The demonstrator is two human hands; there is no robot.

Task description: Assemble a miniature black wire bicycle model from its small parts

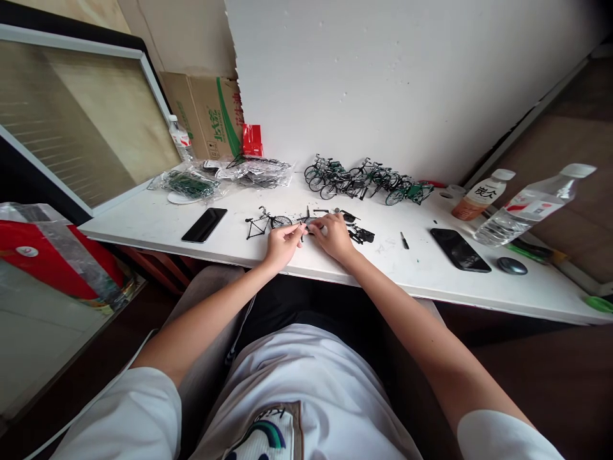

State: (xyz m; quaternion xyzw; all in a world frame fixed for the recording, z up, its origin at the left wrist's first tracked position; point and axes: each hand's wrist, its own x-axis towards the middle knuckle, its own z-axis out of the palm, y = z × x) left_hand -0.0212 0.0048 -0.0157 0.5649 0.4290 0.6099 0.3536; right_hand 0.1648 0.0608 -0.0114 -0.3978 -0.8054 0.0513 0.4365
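Note:
My left hand (283, 245) and my right hand (334, 236) meet above the front of the white table (364, 265). The fingertips of each are pinched together on something small and dark that I cannot make out. Just beyond them, a small spoked wheel (308, 222) shows between the hands. Left of my left hand stands a partly built black model bicycle (265, 222) with one wheel visible. Black model parts (361, 235) lie right of my right hand, and a small dark tool (405, 241) rests farther right.
Several finished model bicycles (366, 179) stand along the wall. Plastic bags of parts (191, 183) lie at the back left. A phone (204, 225) is on the left; another phone (460, 249), a round black object (512, 266) and two bottles (531, 204) are on the right.

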